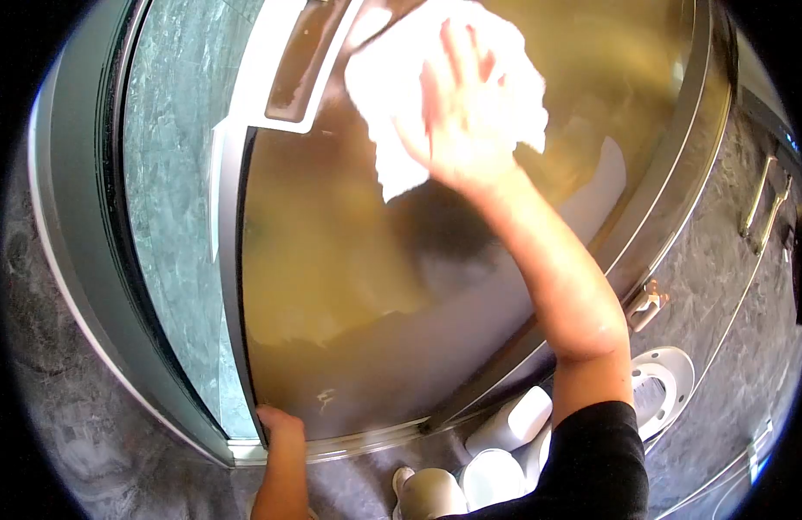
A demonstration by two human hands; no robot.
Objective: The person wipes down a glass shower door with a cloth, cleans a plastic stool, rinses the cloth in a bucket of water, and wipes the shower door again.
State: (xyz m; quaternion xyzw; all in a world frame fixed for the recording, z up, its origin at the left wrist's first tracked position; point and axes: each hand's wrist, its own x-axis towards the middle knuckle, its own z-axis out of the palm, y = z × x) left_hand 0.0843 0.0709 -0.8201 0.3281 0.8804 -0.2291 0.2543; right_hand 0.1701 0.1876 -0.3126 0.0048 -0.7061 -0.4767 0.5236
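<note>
My right hand (pixel 466 113) lies flat with its fingers spread on a white cloth (pixel 388 95), pressing it against the upper part of a brown tinted glass door (pixel 332 260). Glare washes out much of the cloth and the hand. Low on the left, my left hand (pixel 281 420) is closed around the door's dark edge frame (pixel 236 303), its fingers mostly hidden. A white-framed handle (pixel 306 126) sits at the upper left of the door, left of the cloth.
Left of the door, pale green marble-patterned wall shows through a gap (pixel 180 173). A toilet seat (pixel 674 377), white bins (pixel 495 477) and a wall-mounted holder (pixel 648 305) are at the lower right. Metal rods (pixel 769 208) hang on the grey wall.
</note>
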